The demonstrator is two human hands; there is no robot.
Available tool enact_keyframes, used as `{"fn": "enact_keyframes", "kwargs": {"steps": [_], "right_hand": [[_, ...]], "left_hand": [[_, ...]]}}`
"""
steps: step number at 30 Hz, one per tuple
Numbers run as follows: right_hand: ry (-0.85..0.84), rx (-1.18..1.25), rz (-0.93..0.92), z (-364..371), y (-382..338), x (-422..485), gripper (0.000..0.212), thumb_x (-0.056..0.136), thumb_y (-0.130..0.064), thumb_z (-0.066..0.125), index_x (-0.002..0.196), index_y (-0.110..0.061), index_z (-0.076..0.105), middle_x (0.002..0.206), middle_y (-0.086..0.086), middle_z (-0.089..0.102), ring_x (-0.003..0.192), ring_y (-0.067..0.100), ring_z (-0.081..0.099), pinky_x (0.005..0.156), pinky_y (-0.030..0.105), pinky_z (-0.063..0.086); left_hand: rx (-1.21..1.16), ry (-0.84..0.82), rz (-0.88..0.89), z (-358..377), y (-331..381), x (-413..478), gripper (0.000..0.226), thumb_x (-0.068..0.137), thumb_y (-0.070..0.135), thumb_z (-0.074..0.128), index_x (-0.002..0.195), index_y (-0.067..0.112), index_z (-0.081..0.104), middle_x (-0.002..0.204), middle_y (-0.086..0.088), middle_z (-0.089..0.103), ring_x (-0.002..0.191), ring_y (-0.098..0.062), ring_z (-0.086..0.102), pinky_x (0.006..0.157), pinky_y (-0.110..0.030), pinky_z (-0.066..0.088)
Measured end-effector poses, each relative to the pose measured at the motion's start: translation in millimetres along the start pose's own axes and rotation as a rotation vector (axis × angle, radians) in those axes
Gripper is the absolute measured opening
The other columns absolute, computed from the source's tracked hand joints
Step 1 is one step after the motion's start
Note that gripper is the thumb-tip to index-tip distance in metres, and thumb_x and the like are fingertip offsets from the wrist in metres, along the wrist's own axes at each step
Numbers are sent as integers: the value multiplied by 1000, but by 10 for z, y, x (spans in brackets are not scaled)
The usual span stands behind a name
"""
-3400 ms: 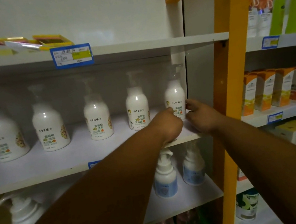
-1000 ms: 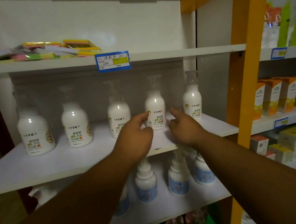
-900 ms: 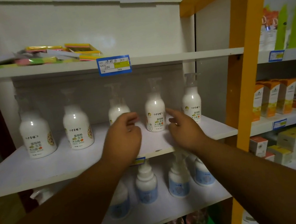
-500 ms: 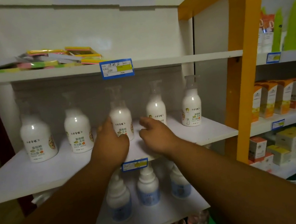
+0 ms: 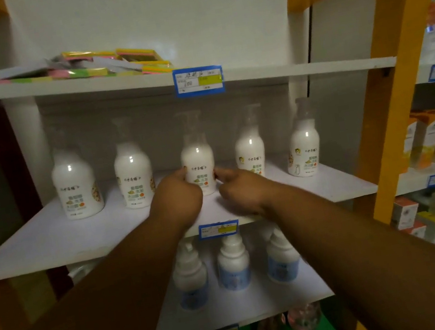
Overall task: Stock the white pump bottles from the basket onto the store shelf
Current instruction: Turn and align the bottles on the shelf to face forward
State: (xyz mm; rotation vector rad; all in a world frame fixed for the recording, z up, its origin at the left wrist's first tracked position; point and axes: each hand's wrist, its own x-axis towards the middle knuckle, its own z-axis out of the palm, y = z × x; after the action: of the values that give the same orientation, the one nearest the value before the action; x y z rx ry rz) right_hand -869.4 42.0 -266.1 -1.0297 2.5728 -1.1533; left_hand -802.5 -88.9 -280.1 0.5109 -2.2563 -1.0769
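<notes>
Several white pump bottles with clear caps stand in a row on the white middle shelf (image 5: 52,242). My left hand (image 5: 179,199) and my right hand (image 5: 240,189) press against the lower sides of the middle bottle (image 5: 197,158), left thumb on its left side, right forefinger on its right. The bottle stands upright on the shelf. Its neighbours are the second bottle (image 5: 134,178) to the left and the fourth bottle (image 5: 250,154) to the right, both untouched. The basket is out of view.
Blue-labelled pump bottles (image 5: 234,270) stand on the shelf below. Flat coloured packets (image 5: 98,65) lie on the upper shelf, above a blue price tag (image 5: 198,81). An orange upright (image 5: 390,109) bounds the bay on the right, with boxed goods (image 5: 434,139) beyond it.
Both hands have moved leftward along the row, from the rightmost bottle to the fourth, and now onto the middle bottle. The view has shifted left with them.
</notes>
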Motion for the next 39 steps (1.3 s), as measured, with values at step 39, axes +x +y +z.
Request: {"fn": "enact_keyframes", "kwargs": {"steps": [39], "right_hand": [[220,287,-241,609,-669,-135,38,100,-14,44,136,-16,56,129,3,65,121,20,60,109,40,46]], "left_hand": [[-223,177,16,-952,-368,-301,44,96,6,47,138,17,49,136,-5,56,120,-22,57,105,-40,48]]}}
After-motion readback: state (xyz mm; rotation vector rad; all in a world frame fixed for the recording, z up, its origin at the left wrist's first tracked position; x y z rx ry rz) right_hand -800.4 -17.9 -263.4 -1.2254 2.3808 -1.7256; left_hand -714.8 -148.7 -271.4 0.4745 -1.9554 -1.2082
